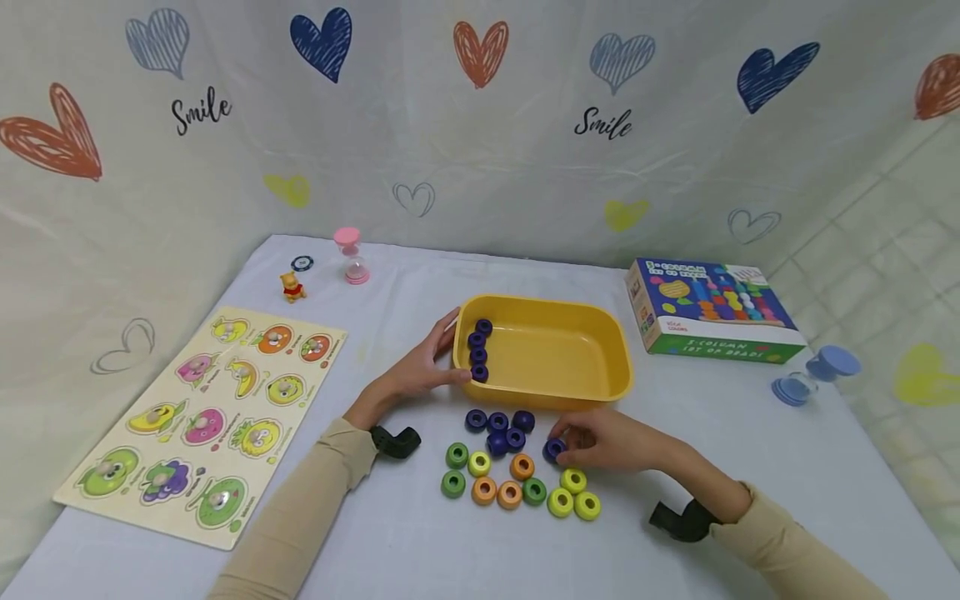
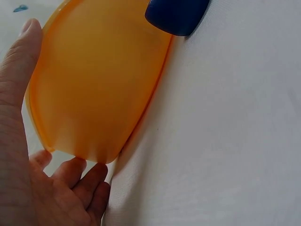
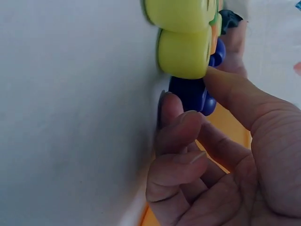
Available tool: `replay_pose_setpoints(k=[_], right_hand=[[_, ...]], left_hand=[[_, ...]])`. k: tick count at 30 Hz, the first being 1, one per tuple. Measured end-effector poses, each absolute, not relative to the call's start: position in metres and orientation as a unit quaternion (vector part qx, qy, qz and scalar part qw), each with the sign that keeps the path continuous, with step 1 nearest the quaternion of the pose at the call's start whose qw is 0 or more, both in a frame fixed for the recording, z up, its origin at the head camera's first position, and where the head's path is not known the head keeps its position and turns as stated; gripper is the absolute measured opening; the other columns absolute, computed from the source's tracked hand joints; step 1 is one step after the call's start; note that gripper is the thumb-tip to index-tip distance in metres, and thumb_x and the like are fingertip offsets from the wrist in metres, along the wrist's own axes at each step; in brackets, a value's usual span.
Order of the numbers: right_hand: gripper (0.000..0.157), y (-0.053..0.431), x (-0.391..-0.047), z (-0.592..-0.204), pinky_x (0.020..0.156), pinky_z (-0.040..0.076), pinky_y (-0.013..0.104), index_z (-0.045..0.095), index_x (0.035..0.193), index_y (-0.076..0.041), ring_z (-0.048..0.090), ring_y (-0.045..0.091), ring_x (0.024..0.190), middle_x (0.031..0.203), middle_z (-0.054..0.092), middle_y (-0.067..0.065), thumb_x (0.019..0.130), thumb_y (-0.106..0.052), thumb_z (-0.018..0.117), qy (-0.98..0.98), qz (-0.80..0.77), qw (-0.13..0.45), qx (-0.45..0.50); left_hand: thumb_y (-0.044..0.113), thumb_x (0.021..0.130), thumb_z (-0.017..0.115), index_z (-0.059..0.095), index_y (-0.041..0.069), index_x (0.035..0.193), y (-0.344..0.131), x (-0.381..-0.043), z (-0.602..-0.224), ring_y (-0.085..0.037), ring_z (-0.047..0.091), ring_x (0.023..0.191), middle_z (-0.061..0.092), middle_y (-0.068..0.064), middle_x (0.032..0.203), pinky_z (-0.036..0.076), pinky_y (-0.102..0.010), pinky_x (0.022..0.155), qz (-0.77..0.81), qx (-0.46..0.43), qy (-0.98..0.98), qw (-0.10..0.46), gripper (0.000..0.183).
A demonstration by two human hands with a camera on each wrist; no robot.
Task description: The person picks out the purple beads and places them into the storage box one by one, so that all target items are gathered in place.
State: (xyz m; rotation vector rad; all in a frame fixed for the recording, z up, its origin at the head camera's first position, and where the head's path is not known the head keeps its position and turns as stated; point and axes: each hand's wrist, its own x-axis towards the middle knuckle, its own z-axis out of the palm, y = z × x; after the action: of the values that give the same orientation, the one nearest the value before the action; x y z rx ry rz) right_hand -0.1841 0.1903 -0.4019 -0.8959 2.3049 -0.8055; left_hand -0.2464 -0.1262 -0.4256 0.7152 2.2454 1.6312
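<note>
My left hand (image 1: 420,367) holds the left end of a yellow plastic tray (image 1: 558,392), thumb at the rim near the front corner and fingertips against the outer wall (image 2: 94,94). Inside, several dark purple beads (image 1: 477,354) stand in a row along the left wall. In front of the tray, my right hand (image 1: 611,442) pinches a purple bead (image 1: 555,450) between thumb and fingers, low over the table. The right wrist view shows that purple bead (image 3: 187,93) right beside a yellow bead (image 3: 183,52). More loose purple beads (image 1: 497,442) cluster left of this hand.
Green beads (image 1: 453,483), orange beads (image 1: 483,491) and yellow beads (image 1: 587,506) lie nearest me. A fruit puzzle board (image 1: 300,400) is at left, with a bear figure (image 1: 292,287) and pink hourglass (image 1: 352,257) behind. At right are a bead-set box (image 1: 712,312) and blue hourglass (image 1: 813,375).
</note>
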Motion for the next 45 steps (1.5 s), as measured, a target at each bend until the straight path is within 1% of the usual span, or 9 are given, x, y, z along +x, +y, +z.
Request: replay_pose_setpoints(k=[5,11,17,24,31,35,37,40,45], right_hand=[[0.026,0.194,-0.185,-0.405,0.061,0.046,0.023,0.062,0.104,-0.013,0.052,0.01,0.067,0.076,0.058,-0.006,0.084,-0.029,0.064,0.851,-0.313,0.264,-0.329],[0.027,0.198,-0.18,-0.392,0.057,0.046,0.022,0.062,0.101,-0.016,0.052,0.008,0.065,0.073,0.057,-0.008,0.082,-0.035,0.065,0.871,-0.291,0.239,-0.314],[0.03,0.202,-0.187,-0.361,0.056,0.046,0.022,0.061,0.103,-0.016,0.052,0.011,0.065,0.073,0.057,-0.007,0.082,-0.038,0.064,0.879,-0.293,0.218,-0.307],[0.038,0.202,-0.221,-0.339,0.057,0.05,0.028,0.06,0.107,-0.008,0.054,0.017,0.064,0.076,0.06,0.001,0.082,-0.036,0.065,0.892,-0.296,0.224,-0.257],[0.038,0.193,-0.266,-0.34,0.055,0.045,0.028,0.06,0.107,-0.005,0.054,0.02,0.058,0.073,0.063,0.009,0.084,-0.035,0.063,0.905,-0.253,0.238,-0.244],[0.037,0.184,-0.29,-0.342,0.061,0.047,0.032,0.06,0.106,-0.003,0.055,0.022,0.06,0.079,0.066,0.01,0.085,-0.034,0.061,0.908,-0.233,0.251,-0.242],[0.037,0.178,-0.301,-0.344,0.066,0.049,0.035,0.06,0.107,-0.003,0.056,0.024,0.061,0.083,0.066,0.01,0.086,-0.033,0.061,0.908,-0.227,0.26,-0.237],[0.037,0.17,-0.314,-0.347,0.069,0.049,0.038,0.061,0.106,-0.002,0.057,0.025,0.063,0.085,0.066,0.01,0.086,-0.033,0.061,0.909,-0.215,0.272,-0.231],[0.03,0.158,-0.328,-0.356,0.059,0.047,0.03,0.064,0.1,-0.002,0.057,0.022,0.062,0.081,0.066,0.01,0.086,-0.029,0.06,0.911,-0.193,0.278,-0.236]], left_hand=[[0.036,0.075,0.072,0.002,0.027,0.145,-0.127,-0.253,-0.441,-0.007,0.013,0.134,0.015,0.003,0.149,0.005,-0.042,0.108,0.573,0.242,0.771,0.137,0.1],[0.03,0.077,0.071,0.001,0.016,0.146,-0.125,-0.244,-0.424,-0.014,0.013,0.135,0.014,-0.007,0.149,0.006,-0.042,0.108,0.565,0.243,0.775,0.144,0.099],[0.026,0.078,0.071,0.001,0.019,0.146,-0.128,-0.249,-0.427,-0.012,0.013,0.135,0.013,-0.003,0.15,0.007,-0.042,0.108,0.558,0.236,0.783,0.144,0.098],[0.038,0.075,0.071,0.001,0.034,0.144,-0.131,-0.261,-0.449,-0.003,0.013,0.133,0.014,0.008,0.149,0.005,-0.038,0.109,0.558,0.242,0.782,0.133,0.098],[0.045,0.072,0.072,0.003,0.037,0.143,-0.128,-0.262,-0.453,-0.005,0.015,0.133,0.017,0.01,0.148,0.006,-0.042,0.108,0.566,0.242,0.778,0.124,0.099],[0.046,0.072,0.072,0.003,0.039,0.143,-0.129,-0.262,-0.453,-0.003,0.015,0.133,0.017,0.013,0.147,0.006,-0.041,0.108,0.564,0.235,0.781,0.128,0.099],[0.045,0.072,0.072,0.003,0.038,0.143,-0.13,-0.262,-0.452,-0.002,0.015,0.132,0.016,0.013,0.147,0.007,-0.039,0.109,0.563,0.232,0.782,0.133,0.099],[0.041,0.073,0.073,0.002,0.031,0.145,-0.131,-0.259,-0.445,-0.008,0.014,0.134,0.016,0.007,0.148,0.007,-0.041,0.108,0.568,0.234,0.777,0.138,0.101],[0.033,0.075,0.072,0.001,0.019,0.146,-0.13,-0.251,-0.43,-0.018,0.014,0.135,0.015,-0.005,0.149,0.008,-0.044,0.108,0.569,0.246,0.771,0.144,0.101]])
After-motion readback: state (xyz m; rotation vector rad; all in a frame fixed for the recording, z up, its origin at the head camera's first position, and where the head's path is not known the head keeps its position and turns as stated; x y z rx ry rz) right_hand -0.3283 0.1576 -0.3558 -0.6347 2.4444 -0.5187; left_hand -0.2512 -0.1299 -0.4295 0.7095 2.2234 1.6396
